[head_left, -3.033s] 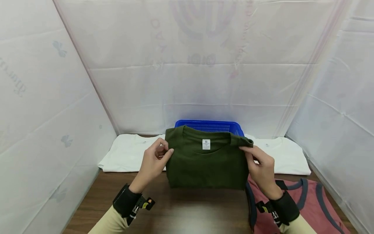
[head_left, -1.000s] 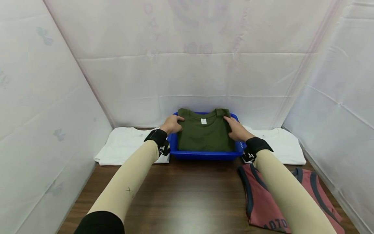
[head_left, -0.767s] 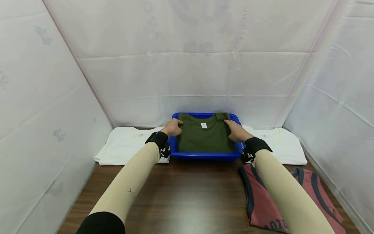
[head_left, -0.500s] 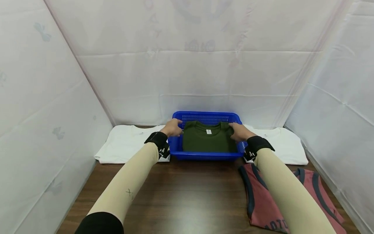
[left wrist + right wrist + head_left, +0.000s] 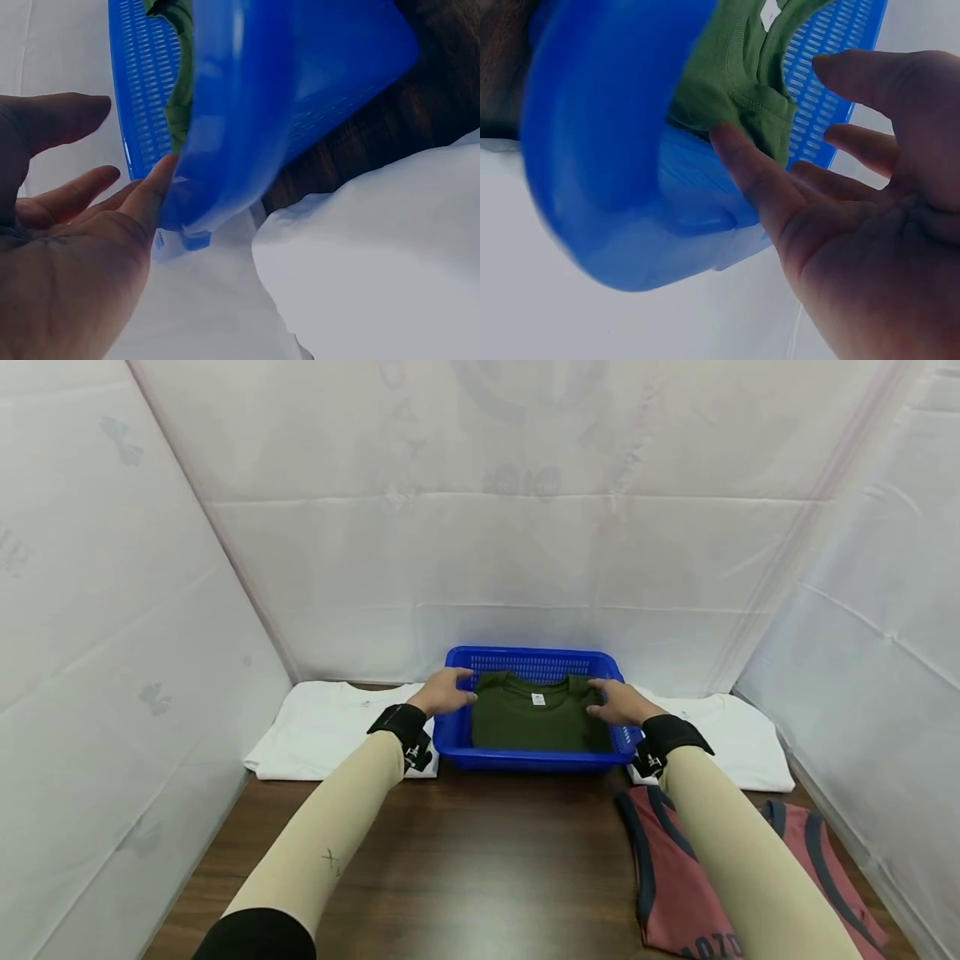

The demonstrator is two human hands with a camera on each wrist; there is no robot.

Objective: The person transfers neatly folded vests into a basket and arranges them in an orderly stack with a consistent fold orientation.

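Note:
A folded dark green T-shirt (image 5: 538, 727) lies inside the blue plastic basket (image 5: 528, 762), its collar and white label facing up. Over the basket's left side, my left hand (image 5: 442, 692) has its fingers spread and thumb apart, with nothing between them. The left wrist view shows one fingertip right at the basket's rim (image 5: 225, 112). On the opposite side, my right hand (image 5: 622, 703) is likewise spread, and it holds nothing. One of its fingertips overlaps the shirt's shoulder corner (image 5: 761, 124) in the right wrist view.
Folded white T-shirts lie on either side of the basket, one left (image 5: 322, 731) and one right (image 5: 738, 739). A red garment with dark trim (image 5: 678, 893) lies at front right, partly beneath my right forearm. White sheeting (image 5: 525, 552) walls the brown table (image 5: 480, 860) at back and sides.
Both hands have carried the green T-shirt from above the table into the basket and lowered it there. In the last half second, the fingers have come off it and spread.

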